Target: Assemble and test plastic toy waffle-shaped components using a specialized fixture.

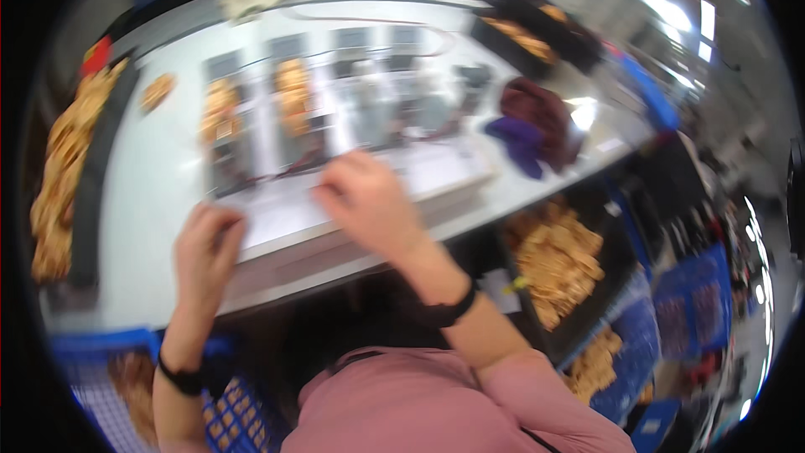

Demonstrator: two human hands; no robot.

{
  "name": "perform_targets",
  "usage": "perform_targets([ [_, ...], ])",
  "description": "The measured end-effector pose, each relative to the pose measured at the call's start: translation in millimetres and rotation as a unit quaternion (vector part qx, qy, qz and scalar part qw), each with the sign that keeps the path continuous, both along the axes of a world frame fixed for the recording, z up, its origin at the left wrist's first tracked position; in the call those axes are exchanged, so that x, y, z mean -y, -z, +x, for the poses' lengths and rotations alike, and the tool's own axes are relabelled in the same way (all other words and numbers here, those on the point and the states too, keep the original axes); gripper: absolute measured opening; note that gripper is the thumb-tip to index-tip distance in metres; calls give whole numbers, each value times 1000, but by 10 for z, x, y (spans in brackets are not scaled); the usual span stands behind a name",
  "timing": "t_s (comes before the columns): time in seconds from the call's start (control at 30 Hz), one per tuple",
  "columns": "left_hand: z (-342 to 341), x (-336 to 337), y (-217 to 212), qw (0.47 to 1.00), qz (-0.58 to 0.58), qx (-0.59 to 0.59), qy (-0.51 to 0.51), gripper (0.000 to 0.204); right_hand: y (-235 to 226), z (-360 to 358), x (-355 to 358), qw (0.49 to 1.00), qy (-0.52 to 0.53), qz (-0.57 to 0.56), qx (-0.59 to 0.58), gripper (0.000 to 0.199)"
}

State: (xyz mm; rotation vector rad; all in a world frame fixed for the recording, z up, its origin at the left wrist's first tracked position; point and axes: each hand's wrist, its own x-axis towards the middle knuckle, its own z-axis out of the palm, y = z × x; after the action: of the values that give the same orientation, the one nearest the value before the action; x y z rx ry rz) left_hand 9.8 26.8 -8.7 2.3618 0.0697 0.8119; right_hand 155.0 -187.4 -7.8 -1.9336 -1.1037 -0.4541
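Observation:
My left hand (205, 247) is at the front edge of a white raised board (285, 222), fingers curled toward the thumb. My right hand (369, 201) reaches over the board's front with fingers bent in near the thumb. Blur and the hands' angle hide whatever either holds. Beyond them stand several dark clamp-like fixtures in a row. The leftmost fixture (231, 164) and the one beside it (300, 147) carry orange-tan pieces (293, 92). Grey fixtures (369, 109) farther right show no tan piece. A thin dark cable (289, 170) runs near my right fingertips.
At the left lies a long black tray (105, 159) of tan pieces, with a loose tan piece (158, 92) nearby. A dark red and purple cloth (541, 122) rests at right. Below the table edge are a black bin (616, 264) and a blue basket (105, 377).

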Motion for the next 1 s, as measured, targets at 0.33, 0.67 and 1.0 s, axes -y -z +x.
perform_targets([
  [0.33,-121,87,-213,996,-48,-72,-8,9,-113,-96,-1,999,-10,-7,-47,13],
  [0.67,-63,115,-224,996,-44,-61,-43,12,-150,-120,-24,999,1,-12,-35,12],
  [1.0,-142,-168,-325,968,-243,-60,-14,22,-279,-474,-433,986,-119,101,-57,34],
])
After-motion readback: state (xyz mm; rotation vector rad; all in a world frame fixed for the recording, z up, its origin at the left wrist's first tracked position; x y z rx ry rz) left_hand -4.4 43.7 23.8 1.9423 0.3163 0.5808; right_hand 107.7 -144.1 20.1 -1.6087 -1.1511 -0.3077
